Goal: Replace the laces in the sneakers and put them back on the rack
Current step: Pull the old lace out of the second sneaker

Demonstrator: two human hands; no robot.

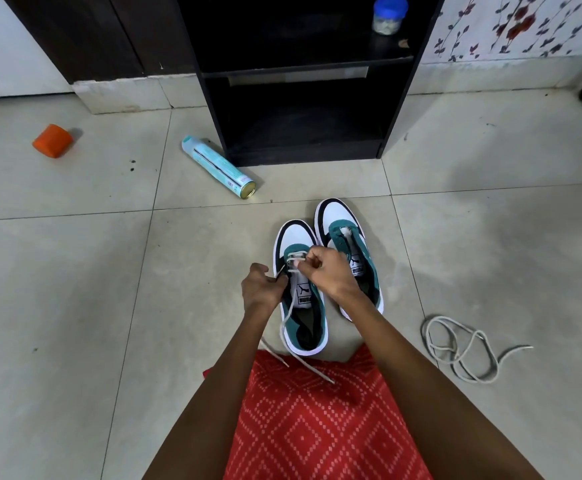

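Left hand (263, 289) and right hand (325, 271) each pinch the lace (295, 255) between curled fingers, right at the eyelets of the near sneaker (296, 237). Uneven pulls could leave the tails trailing behind the fingers mismatched, or an eyelet could get skipped.

A red garment (317, 427) is worn and is seen at the bottom middle of the view, between the two forearms. Its cloth is printed all over with small pale dots. These are arranged into nested diamonds and, nearer its upper edge, into zigzag rows. A plain, darker red strip is seen at its left corner. The left forearm (230, 375) and the right forearm (407, 368) are left bare along their whole visible length. The left hand (260, 289) and the right hand (327, 271) are likewise uncovered.
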